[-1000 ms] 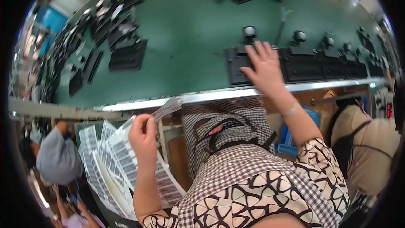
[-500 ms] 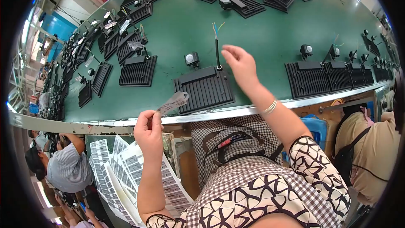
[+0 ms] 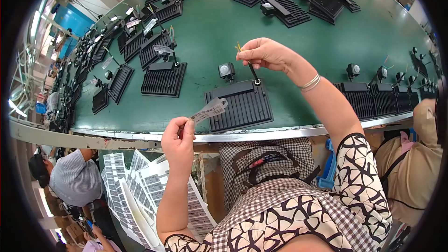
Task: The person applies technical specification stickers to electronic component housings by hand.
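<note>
My left hand (image 3: 179, 135) pinches one end of a clear printed label strip (image 3: 209, 111), whose looped end hangs over the lower left of a black ribbed lamp housing (image 3: 240, 107). A black sensor with a white dome (image 3: 226, 71) stands up from the housing's far side. Above the housing, my right hand (image 3: 261, 55) has its fingers closed on the lamp's cable (image 3: 253, 72). Thin coloured wire ends stick out past the fingertips. The housing lies near the front edge of the green table (image 3: 205, 32).
Several similar housings lie at left (image 3: 163, 80), at the far side (image 3: 287, 10) and at right (image 3: 359, 98). Below the table's edge at left are sheets of printed labels (image 3: 140, 182). A person (image 3: 74, 177) is at lower left, another (image 3: 410, 168) at right.
My right hand has closed on the cable, which has tilted toward the left. The whole view has shifted, and the label strip remains in my left hand.
</note>
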### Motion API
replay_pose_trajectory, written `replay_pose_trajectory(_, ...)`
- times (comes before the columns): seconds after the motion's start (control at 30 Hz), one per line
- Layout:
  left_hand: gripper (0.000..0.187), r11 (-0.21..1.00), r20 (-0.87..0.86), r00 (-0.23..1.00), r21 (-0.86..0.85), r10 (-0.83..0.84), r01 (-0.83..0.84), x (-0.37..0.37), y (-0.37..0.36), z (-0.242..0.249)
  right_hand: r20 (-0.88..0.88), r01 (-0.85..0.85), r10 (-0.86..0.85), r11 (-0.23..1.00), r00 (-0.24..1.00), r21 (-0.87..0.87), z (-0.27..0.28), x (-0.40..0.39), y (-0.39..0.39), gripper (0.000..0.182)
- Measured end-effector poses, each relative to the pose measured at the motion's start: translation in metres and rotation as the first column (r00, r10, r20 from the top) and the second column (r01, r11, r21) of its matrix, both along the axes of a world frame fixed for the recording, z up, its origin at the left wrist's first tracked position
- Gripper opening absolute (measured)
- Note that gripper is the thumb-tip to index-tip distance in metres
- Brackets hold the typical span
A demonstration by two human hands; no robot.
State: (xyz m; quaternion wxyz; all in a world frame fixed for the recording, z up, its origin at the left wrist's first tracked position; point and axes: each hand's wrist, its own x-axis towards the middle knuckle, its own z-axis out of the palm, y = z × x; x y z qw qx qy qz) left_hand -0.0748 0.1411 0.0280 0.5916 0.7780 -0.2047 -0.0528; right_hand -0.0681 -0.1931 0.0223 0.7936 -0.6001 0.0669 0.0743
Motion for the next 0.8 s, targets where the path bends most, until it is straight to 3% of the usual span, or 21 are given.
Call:
replay_pose_trajectory(0.03, 0.009, 1.0, -0.016, 1.0, -0.01, -0.008, 0.008, 0.001, -0.002, 0.001, 0.019, 0.058, -0.059, 0.997, 0.998, 0.048, -0.003, -0.001, 0.005, 0.016)
replay_pose_trajectory(0.07, 0.009, 1.0, -0.023, 1.0, -0.022, -0.006, 0.005, 0.003, -0.005, 0.003, 0.105, 0.215, -0.2, 0.963, 0.974, -0.16, 0.001, -0.005, 0.019, 0.017)
replay_pose_trajectory(0.1, 0.009, 0.999, -0.03, 1.0, -0.036, -0.001, 0.0, 0.004, -0.009, 0.005, 0.322, 0.35, -0.217, 0.824, 0.921, -0.447, 0.001, -0.008, 0.027, 0.017)
replay_pose_trajectory(0.13, 0.009, 0.999, -0.039, 0.999, -0.047, 0.001, -0.003, 0.005, -0.012, 0.007, 0.522, 0.503, -0.154, 0.582, 0.839, -0.638, 0.001, -0.012, 0.034, 0.017)
replay_pose_trajectory(0.17, 0.009, 0.998, -0.031, 1.0, -0.061, 0.001, -0.002, 0.007, -0.016, 0.008, 0.673, 0.652, -0.024, 0.278, 0.739, -0.706, 0.0, -0.017, 0.04, 0.018)
replay_pose_trajectory(0.2, 0.01, 0.997, -0.019, 1.0, -0.079, -0.001, 0.0, 0.01, -0.02, 0.009, 0.647, 0.634, -0.077, 0.315, 0.758, -0.706, -0.001, -0.018, 0.044, 0.018)
replay_pose_trajectory(0.27, 0.01, 0.994, 0.004, 1.0, -0.111, 0.009, -0.008, 0.016, -0.028, 0.011, 0.335, 0.426, -0.287, 0.763, 0.897, -0.487, 0.007, -0.019, 0.042, 0.019)
replay_pose_trajectory(0.3, 0.01, 0.992, 0.018, 1.0, -0.126, 0.018, -0.015, 0.019, -0.034, 0.012, 0.136, 0.333, -0.306, 0.903, 0.942, -0.273, 0.01, -0.021, 0.04, 0.019)
replay_pose_trajectory(0.57, 0.01, 0.977, 0.127, 0.991, -0.215, 0.038, -0.01, 0.044, -0.09, 0.026, 0.255, 0.407, -0.328, 0.829, 0.909, -0.384, 0.005, -0.023, 0.043, 0.021)
replay_pose_trajectory(0.8, 0.012, 0.996, 0.219, 0.975, -0.092, 0.042, -0.022, 0.055, -0.106, 0.015, 0.26, 0.408, -0.326, 0.825, 0.909, -0.391, 0.01, -0.027, 0.045, 0.02)
